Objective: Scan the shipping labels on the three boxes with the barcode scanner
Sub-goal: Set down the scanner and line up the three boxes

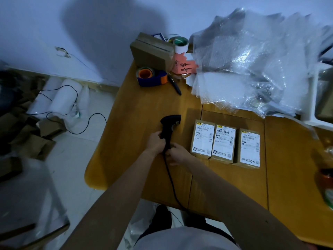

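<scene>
Scanner (170, 127) left of three boxes (224, 142)

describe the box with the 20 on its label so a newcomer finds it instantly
On the wooden table, in front of the bubble wrap pile, three small labelled boxes lie side by side. It is the rightmost box, farthest from the barcode scanner. Only its label has a bold "20" at the bottom.
</scene>
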Available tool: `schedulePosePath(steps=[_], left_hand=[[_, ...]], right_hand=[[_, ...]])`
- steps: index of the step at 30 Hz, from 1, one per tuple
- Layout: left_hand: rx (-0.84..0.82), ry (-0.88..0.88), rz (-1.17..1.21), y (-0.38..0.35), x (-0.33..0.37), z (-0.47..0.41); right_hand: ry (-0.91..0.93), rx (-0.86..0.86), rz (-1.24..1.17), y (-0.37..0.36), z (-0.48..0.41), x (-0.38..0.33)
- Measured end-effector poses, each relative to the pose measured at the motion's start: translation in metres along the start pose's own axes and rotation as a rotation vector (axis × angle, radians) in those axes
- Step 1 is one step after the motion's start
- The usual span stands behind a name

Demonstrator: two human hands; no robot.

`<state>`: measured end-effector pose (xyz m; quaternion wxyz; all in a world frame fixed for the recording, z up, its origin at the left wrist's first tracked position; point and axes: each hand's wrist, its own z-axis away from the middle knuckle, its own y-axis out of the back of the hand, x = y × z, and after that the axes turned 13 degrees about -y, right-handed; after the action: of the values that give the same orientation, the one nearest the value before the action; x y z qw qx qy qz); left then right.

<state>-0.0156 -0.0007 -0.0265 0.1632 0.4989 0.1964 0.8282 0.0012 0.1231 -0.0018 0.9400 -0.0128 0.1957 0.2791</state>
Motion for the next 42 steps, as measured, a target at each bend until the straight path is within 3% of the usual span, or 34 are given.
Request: schedulePosePath(steps=[12,16,24,29,36,42], left_hand=[[0.055,-0.031,-0.079,0.000,-0.004,0.001],[0.163,-0.072,-0.049,0.001,0.000,0.001],[0.267,-0.170,0.033,-0.006,0.029,0.011],[0.147,-0.175,0.088,-0.023,0.043,0.014],[-0.012,-0.251,-0.028,-0.058,0.053,0.027],[0.026,-0.239,-0.125,-0.078,0.053,0.035]], right_hand=[[0.026,-0.028,0.004,0.014,0.006,0.003],[0.080,0.027,-0.024,0.024,0.014,0.003],[0.334,0.306,0.096,0.062,0.024,0.022],[0.397,0.500,0.106,0.097,0.036,0.035],[0.267,0.777,0.073,0.152,0.035,0.079],[0.107,0.965,0.081,0.190,0.030,0.122]])
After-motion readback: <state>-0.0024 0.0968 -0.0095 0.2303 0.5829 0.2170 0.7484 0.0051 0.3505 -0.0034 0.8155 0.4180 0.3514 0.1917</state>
